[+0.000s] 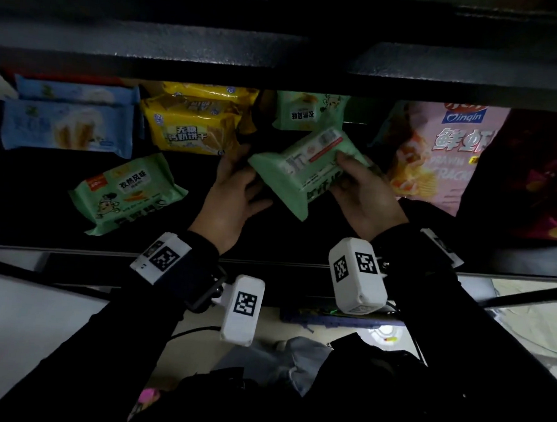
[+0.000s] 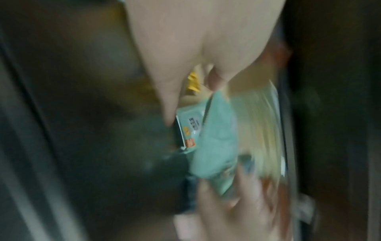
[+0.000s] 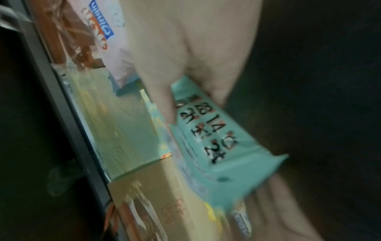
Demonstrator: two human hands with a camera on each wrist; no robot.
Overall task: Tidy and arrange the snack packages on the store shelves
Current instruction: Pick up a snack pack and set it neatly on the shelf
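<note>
At the far left of the shelf, two blue packets are set one behind the other, faces outward, presumably so that the labels can be read. Just to their right the yellow packets are lined up in the same way. Nearer the front edge, a loose green packet lies askew and apart from any row; it is judged to be still unsorted. Further right, the held green packet is raised off the shelf and tilted, its printed back turned upward. The left hand is placed at its left end, the fingers relaxed and spread against the wrapper rather than clenched, seemingly to steady it. The right hand is curled round the packet's right end, thumb on top, so the weight is judged to be carried there. Just behind, another green packet stands at the back, probably the row intended for it. At the far right, a large pink bag stands upright.
</note>
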